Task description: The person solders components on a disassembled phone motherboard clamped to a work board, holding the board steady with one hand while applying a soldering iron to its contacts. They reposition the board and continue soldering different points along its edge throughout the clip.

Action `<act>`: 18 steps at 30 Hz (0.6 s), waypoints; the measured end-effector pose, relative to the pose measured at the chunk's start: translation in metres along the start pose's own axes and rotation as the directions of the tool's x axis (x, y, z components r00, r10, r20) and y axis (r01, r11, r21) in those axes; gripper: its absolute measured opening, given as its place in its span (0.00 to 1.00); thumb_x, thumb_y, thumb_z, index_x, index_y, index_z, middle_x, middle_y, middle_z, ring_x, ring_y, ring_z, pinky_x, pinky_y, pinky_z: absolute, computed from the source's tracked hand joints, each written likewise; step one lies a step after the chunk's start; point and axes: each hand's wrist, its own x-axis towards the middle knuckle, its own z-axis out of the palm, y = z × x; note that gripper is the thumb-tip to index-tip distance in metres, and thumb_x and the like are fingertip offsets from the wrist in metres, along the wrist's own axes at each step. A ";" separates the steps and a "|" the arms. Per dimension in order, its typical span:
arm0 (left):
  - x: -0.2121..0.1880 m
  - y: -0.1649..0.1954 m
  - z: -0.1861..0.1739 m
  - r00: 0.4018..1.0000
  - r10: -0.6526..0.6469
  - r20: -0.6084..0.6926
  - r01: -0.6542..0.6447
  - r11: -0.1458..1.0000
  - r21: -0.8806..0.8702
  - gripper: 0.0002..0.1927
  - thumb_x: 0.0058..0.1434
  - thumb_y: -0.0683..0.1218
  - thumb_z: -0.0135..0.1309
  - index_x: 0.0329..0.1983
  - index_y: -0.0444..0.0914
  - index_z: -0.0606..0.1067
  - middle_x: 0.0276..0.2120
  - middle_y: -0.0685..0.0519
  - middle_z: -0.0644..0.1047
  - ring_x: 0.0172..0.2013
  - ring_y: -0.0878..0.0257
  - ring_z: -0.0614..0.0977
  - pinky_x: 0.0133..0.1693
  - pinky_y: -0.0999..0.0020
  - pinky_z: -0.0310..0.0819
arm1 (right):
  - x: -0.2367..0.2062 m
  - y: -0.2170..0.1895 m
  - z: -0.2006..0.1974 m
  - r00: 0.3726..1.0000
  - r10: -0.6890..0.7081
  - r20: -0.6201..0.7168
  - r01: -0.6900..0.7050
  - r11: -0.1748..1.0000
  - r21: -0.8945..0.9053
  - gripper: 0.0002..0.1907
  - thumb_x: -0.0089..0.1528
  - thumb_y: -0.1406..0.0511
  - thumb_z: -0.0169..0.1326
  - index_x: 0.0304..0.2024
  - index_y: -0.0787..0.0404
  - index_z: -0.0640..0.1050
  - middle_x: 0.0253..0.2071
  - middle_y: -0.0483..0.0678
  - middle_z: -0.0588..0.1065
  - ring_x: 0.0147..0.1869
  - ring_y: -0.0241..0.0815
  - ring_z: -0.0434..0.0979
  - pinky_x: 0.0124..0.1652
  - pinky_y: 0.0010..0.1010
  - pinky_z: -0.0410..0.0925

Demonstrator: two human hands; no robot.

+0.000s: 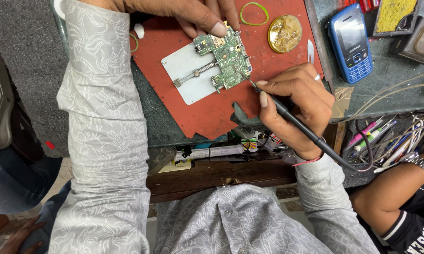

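Green circuit board [225, 56] sits clamped on a white holder plate [189, 77], which lies on a red mat [207, 113] on the table [28, 51]. The left hand [193, 11] reaches in from above, its fingers [212, 27] pressing down on the board's upper edge and gripping nothing. The right hand [292, 106] is closed in a pen grip around a thin black soldering iron [292, 117], whose tip touches the board's lower right edge; its cable [357, 164] trails off toward the table's edge.

To do this well, I judge the tip should rest only on the intended joint, with the heel of the right hand braced on the mat for steadiness and the left fingers kept well apart from the hot tip. The cable ought to hang slack so it does not tug the iron.

Near the mat's top lie a green rubber band [254, 13] and a gold disc [284, 33]; a blue phone [350, 40] lies to the right. Another person's forearm with a wristwatch [423, 164] shows at lower right.
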 end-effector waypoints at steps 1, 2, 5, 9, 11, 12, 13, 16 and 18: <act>0.001 -0.002 0.000 1.000 -0.011 0.000 0.011 1.000 0.000 0.23 0.63 0.58 0.58 0.58 0.45 0.79 0.43 0.58 0.82 0.42 0.73 0.82 0.42 0.78 0.79 | 0.000 0.000 0.000 1.000 0.002 0.002 -0.002 1.000 0.003 0.08 0.62 0.76 0.62 0.42 0.67 0.79 0.41 0.53 0.80 0.41 0.44 0.80 0.46 0.30 0.67; 0.003 -0.003 0.000 1.000 -0.021 0.001 0.021 1.000 0.000 0.23 0.63 0.58 0.58 0.58 0.45 0.79 0.43 0.58 0.82 0.42 0.73 0.82 0.42 0.78 0.79 | -0.001 0.000 0.000 1.000 0.004 0.005 -0.004 1.000 0.005 0.08 0.62 0.77 0.62 0.42 0.67 0.79 0.41 0.52 0.80 0.41 0.44 0.80 0.46 0.30 0.67; 0.005 -0.009 -0.001 0.999 -0.046 -0.010 0.046 0.999 0.010 0.23 0.62 0.59 0.58 0.58 0.46 0.79 0.43 0.58 0.82 0.42 0.73 0.82 0.42 0.78 0.79 | -0.001 0.000 0.001 1.000 0.007 -0.004 -0.007 1.000 -0.001 0.08 0.62 0.77 0.62 0.42 0.67 0.79 0.42 0.52 0.80 0.41 0.44 0.80 0.46 0.29 0.67; 0.006 -0.011 -0.001 0.998 -0.058 0.001 0.058 0.998 0.012 0.23 0.62 0.59 0.59 0.57 0.45 0.79 0.42 0.57 0.82 0.41 0.72 0.83 0.41 0.78 0.79 | 0.000 0.000 0.000 1.000 -0.003 0.009 0.003 1.000 0.017 0.08 0.60 0.77 0.61 0.41 0.67 0.79 0.40 0.52 0.80 0.40 0.44 0.80 0.46 0.30 0.67; 0.004 -0.008 -0.001 0.999 -0.036 0.004 0.036 0.999 -0.006 0.23 0.63 0.59 0.58 0.58 0.45 0.79 0.43 0.58 0.82 0.42 0.73 0.82 0.42 0.78 0.79 | -0.001 0.000 0.000 1.000 0.004 0.001 -0.004 1.000 0.003 0.08 0.62 0.77 0.62 0.42 0.67 0.79 0.42 0.52 0.80 0.41 0.43 0.80 0.46 0.29 0.67; 0.004 -0.007 -0.001 1.000 -0.025 0.006 0.025 1.000 -0.015 0.23 0.63 0.59 0.58 0.58 0.46 0.79 0.44 0.58 0.82 0.43 0.74 0.82 0.42 0.79 0.79 | -0.001 0.000 0.001 1.000 0.007 -0.003 -0.007 1.000 -0.004 0.07 0.63 0.77 0.62 0.43 0.67 0.79 0.42 0.52 0.81 0.41 0.43 0.80 0.47 0.29 0.67; 0.003 -0.006 -0.002 1.000 0.019 0.019 -0.018 1.000 -0.020 0.23 0.63 0.59 0.57 0.58 0.45 0.78 0.45 0.59 0.81 0.43 0.74 0.82 0.42 0.79 0.79 | -0.001 0.000 0.000 1.000 0.004 0.002 -0.004 1.000 0.002 0.07 0.62 0.77 0.62 0.42 0.67 0.79 0.42 0.52 0.80 0.41 0.44 0.80 0.47 0.29 0.67; 0.001 -0.004 -0.003 0.999 0.035 0.019 -0.035 0.999 -0.019 0.23 0.63 0.58 0.57 0.58 0.45 0.78 0.46 0.59 0.81 0.43 0.74 0.81 0.42 0.80 0.78 | -0.001 0.001 -0.001 1.000 -0.001 0.005 0.001 1.000 0.010 0.08 0.62 0.77 0.62 0.42 0.67 0.78 0.41 0.52 0.80 0.41 0.44 0.80 0.46 0.30 0.67; 0.002 -0.007 0.000 0.994 -0.105 -0.036 0.104 0.995 -0.005 0.22 0.62 0.57 0.59 0.57 0.46 0.79 0.42 0.57 0.82 0.41 0.73 0.82 0.41 0.78 0.79 | -0.001 0.001 0.001 1.000 -0.001 -0.006 0.001 1.000 0.003 0.07 0.62 0.76 0.62 0.42 0.67 0.79 0.41 0.52 0.80 0.41 0.44 0.80 0.46 0.29 0.67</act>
